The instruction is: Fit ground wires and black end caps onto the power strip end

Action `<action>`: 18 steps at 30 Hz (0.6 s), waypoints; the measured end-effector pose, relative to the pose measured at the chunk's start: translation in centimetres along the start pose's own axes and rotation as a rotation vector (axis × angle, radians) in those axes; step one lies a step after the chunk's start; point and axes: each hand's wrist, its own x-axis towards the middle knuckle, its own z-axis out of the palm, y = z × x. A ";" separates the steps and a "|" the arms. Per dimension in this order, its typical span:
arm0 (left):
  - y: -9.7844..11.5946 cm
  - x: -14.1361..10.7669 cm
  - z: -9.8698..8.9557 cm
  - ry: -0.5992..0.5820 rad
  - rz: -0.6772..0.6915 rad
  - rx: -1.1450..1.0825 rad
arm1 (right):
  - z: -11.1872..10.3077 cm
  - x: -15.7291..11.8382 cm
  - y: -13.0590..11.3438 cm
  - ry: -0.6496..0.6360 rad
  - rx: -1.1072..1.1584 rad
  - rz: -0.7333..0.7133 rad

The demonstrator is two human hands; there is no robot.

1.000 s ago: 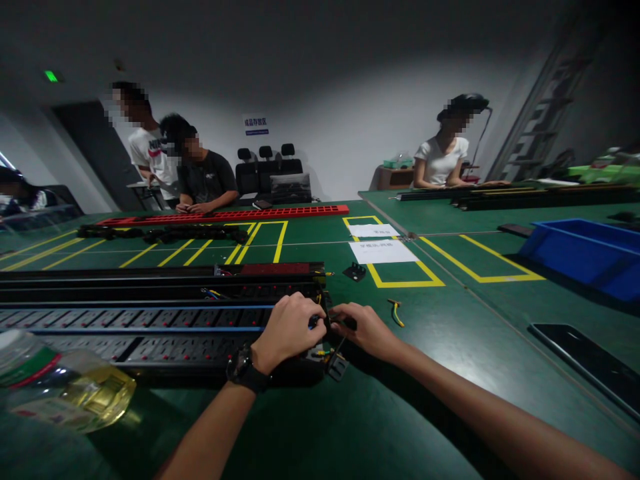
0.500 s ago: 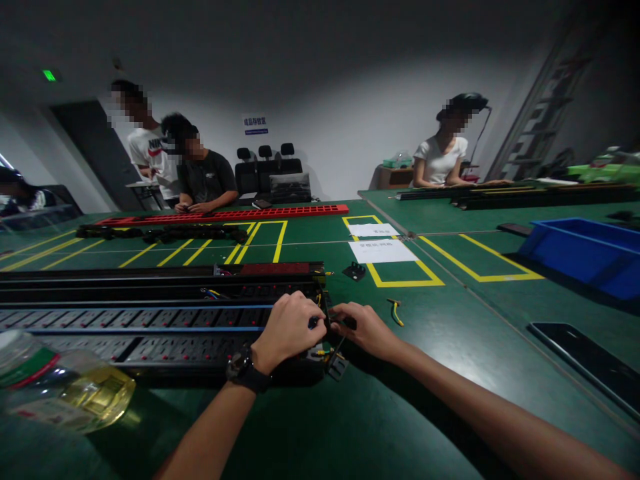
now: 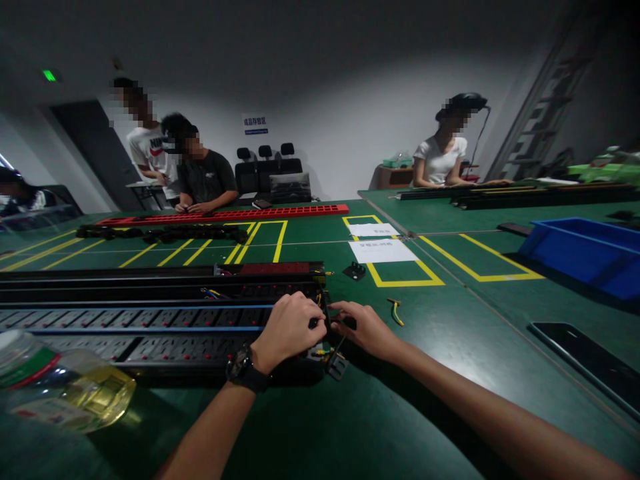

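Long black power strips (image 3: 195,348) with sockets and red dots lie side by side on the green table. My left hand (image 3: 293,330), a watch at its wrist, rests over the right end of a strip with its fingers curled; what they grip is hidden. From the right, my right hand (image 3: 367,328) pinches at a dark end cap (image 3: 328,312) on that same end, thumb and fingers close together. Below the hands, a black bracket (image 3: 338,367) juts from the nearer strip beside short yellow-green wires (image 3: 321,353).
A bottle of yellow liquid (image 3: 100,393) stands front left. Right of my hands lie a yellow-green wire (image 3: 397,312), a loose black bracket (image 3: 355,271) and a phone (image 3: 585,360). A blue bin (image 3: 585,257) sits far right. Several people work behind a red rail (image 3: 300,212).
Both hands stay at the strip's end with barely any shift of the fingers. In the background, the standing person's arm has moved slightly.
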 end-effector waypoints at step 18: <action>0.0 0.0 0.3 -0.011 -0.018 -0.029 | -0.2 -0.1 -0.3 -0.002 -0.031 0.007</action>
